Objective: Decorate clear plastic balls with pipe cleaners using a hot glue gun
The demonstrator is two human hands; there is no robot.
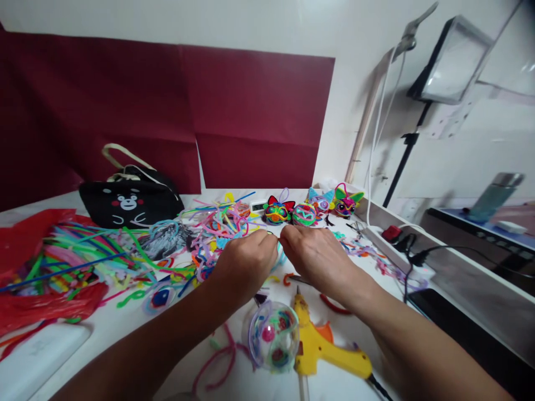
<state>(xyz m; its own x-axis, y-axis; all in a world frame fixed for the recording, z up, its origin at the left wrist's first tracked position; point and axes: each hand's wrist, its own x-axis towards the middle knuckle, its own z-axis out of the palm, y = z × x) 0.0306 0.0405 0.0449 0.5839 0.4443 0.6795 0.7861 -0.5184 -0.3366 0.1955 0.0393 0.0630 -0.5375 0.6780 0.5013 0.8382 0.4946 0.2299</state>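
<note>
My left hand [249, 260] and my right hand [311, 253] are raised over the middle of the table, their fingertips almost touching. Both are closed in a pinch. Whatever lies between the fingers is too small and hidden to name. Below them stands a clear plastic ball [273, 337] with coloured curls inside and a pink dot on it. Right beside the ball lies a yellow hot glue gun [324, 351], its nozzle pointing away from me. Under my right wrist is a red pipe cleaner piece [334, 304], and a pink pipe cleaner [225, 362] curls left of the ball.
Pipe cleaners [83, 250] fill a red plastic bag [25, 239] at left, near a black bag [129, 203]. Decorated balls [304, 214] line the back. A power strip [401, 253], cables and a dark phone-like slab [472, 340] lie right. A white box-like device [45, 356] sits front left.
</note>
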